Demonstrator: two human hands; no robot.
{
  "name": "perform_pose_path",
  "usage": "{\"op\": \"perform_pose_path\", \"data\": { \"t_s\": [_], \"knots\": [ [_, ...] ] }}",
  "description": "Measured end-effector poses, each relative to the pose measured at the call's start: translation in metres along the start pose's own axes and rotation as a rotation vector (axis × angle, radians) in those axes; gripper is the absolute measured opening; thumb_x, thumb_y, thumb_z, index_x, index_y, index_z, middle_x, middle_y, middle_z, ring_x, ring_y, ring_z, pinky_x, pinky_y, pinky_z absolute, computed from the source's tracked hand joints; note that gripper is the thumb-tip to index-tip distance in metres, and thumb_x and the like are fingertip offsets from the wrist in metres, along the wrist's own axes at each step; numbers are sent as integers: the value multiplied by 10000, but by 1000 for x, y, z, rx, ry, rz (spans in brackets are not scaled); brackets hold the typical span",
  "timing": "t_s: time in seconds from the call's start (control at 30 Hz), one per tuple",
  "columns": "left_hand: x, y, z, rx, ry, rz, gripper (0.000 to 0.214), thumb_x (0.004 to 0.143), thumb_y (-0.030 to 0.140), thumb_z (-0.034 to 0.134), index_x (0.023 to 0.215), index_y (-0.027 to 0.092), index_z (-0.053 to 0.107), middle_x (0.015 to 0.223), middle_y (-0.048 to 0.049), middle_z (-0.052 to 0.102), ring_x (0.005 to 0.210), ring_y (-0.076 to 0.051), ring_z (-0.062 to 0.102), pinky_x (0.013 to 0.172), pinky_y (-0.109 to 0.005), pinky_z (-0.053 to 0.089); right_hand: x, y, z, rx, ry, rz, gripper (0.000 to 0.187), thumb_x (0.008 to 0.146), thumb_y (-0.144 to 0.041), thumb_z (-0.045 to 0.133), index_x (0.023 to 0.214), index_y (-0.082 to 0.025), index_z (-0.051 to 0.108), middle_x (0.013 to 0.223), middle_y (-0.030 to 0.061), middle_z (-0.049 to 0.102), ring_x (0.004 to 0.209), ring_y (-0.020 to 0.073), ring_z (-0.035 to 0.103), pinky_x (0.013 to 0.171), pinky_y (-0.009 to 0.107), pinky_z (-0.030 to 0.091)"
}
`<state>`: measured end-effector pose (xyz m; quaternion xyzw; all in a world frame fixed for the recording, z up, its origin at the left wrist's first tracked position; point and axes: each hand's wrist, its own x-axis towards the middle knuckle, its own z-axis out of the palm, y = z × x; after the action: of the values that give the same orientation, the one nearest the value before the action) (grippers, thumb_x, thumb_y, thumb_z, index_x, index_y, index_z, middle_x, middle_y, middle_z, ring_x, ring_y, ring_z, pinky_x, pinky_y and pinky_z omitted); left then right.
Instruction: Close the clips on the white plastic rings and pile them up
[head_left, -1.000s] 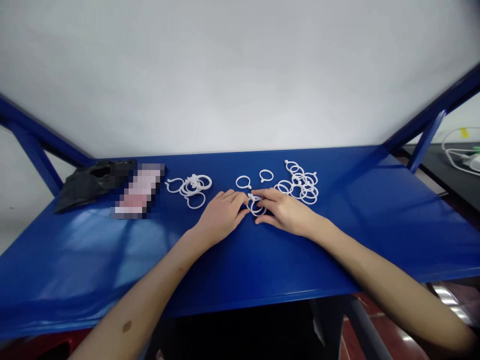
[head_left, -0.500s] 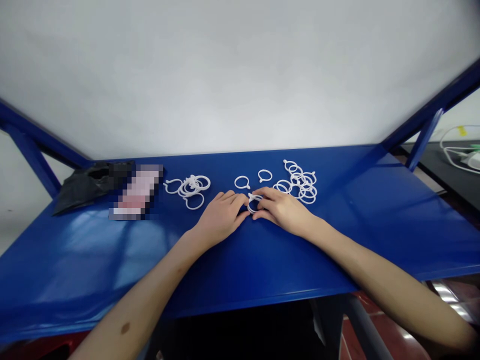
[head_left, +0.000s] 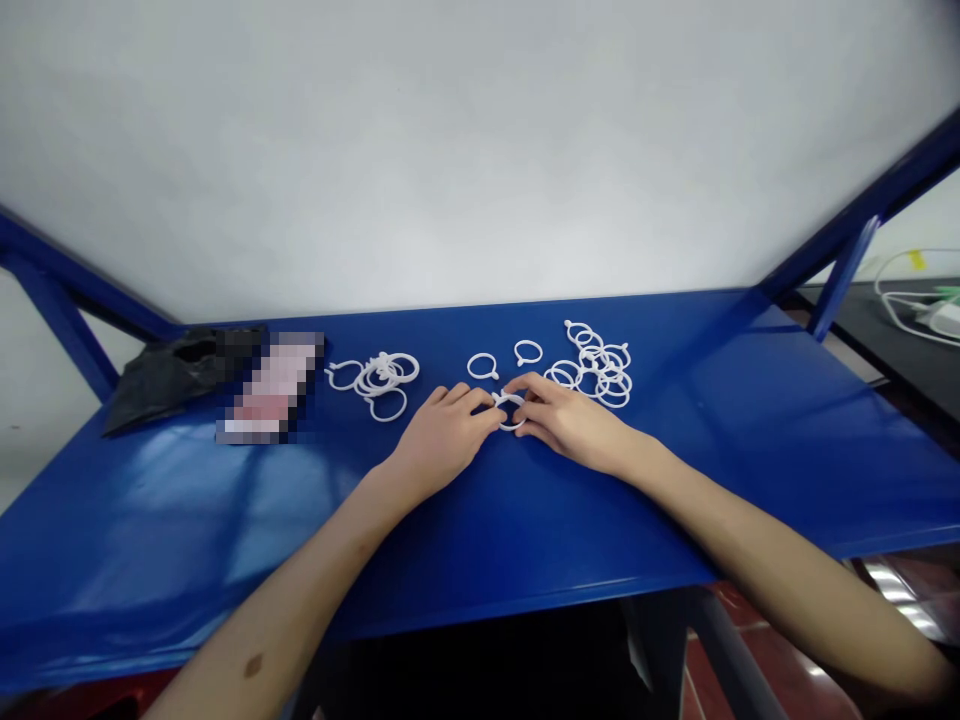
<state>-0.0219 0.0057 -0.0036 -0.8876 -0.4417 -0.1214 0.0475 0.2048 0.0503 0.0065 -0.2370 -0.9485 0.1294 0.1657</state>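
Observation:
Between my two hands is a white plastic ring (head_left: 511,427) with a small clasp at its upper left, held just above or on the blue table. My left hand (head_left: 448,432) pinches it on the clasp side with thumb and fingertips. The fingers of my right hand (head_left: 564,420) grip its right side. Just beyond lie two single rings, one white ring (head_left: 482,366) left of the other white ring (head_left: 528,353). A loose pile of white rings (head_left: 592,362) is to the right of them, and a second cluster of rings (head_left: 384,378) sits left of my left hand.
The blue table (head_left: 480,540) has blue frame bars at both sides and a pale wall (head_left: 465,150) behind. At its left lie a black plastic bag (head_left: 165,375) and a blurred-out flat item (head_left: 274,388). White cables (head_left: 911,300) rest on a dark surface at far right.
My fingers have shifted a little on the ring, and my left fingertips reach slightly further right onto it. The ring piles have not moved on the table.

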Motion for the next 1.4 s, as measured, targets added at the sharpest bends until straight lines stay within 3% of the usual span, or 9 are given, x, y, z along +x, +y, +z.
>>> {"op": "perform_pose_path", "data": {
  "t_s": [0.17,0.33,0.6,0.77,0.93,1.07,1.17,1.3,1.4],
  "knots": [
    [1,1,2,18,2,-7,200,980,156,500,1014,223,686,1034,-38,665,910,-224,549,767,-369,410,4,-5,5,-154,54,35,207,997,-230,537,847,-150,655,1202,129,595,832,175,629,723,333,549],
    [2,3,-2,-24,86,5,178,990,243,515,948,182,677,1000,-65,621,888,-212,539,750,-340,422,3,-5,6,-279,55,-87,261,1051,-239,423,908,-151,623,1014,77,648,753,156,594,719,316,493],
    [1,3,-5,-7,128,221,343,1052,182,349,858,163,631,823,-15,660,726,-153,598,669,-326,345,-1,-14,7,-438,91,-179,355,1077,-240,335,826,-165,576,782,30,614,561,137,458,584,307,364],
    [2,17,0,225,212,123,339,1015,111,330,866,136,634,885,-79,682,656,-173,600,673,-355,337,0,-23,6,-528,151,-146,326,1048,-151,344,832,-153,588,780,39,628,583,140,495,582,309,343],
    [5,24,1,286,218,40,315,1015,140,358,820,163,604,828,-53,658,616,-186,568,665,-368,338,1,-25,8,-548,190,-61,348,1050,-157,353,802,-157,597,746,32,637,563,137,526,565,315,361],
    [6,10,-4,249,231,32,266,1025,185,410,866,168,623,819,-42,655,749,-214,597,694,-367,364,3,-17,8,-428,213,-91,255,1052,-217,416,1108,-105,639,1090,117,711,815,179,675,668,312,507],
    [1,-8,-10,254,188,-76,248,1016,225,448,896,161,656,867,-74,681,872,-259,602,749,-394,397,3,-12,5,-347,219,-57,394,1035,-293,471,1376,-101,517,1370,186,591,1018,239,686,762,362,589],
    [-7,-25,-15,268,38,-251,189,947,210,527,922,146,703,959,-134,713,1001,-342,578,814,-470,427,0,-9,0,-293,187,26,406,1034,-327,458,1388,-140,528,1351,180,582,999,251,692,779,407,623],
    [-9,-32,-20,246,64,-364,232,941,279,518,944,156,715,1024,-154,706,1062,-364,561,855,-509,442,-1,-3,-3,-288,180,56,377,1032,-327,462,1345,-145,569,1320,170,591,958,242,688,781,419,620]
  ]
}}
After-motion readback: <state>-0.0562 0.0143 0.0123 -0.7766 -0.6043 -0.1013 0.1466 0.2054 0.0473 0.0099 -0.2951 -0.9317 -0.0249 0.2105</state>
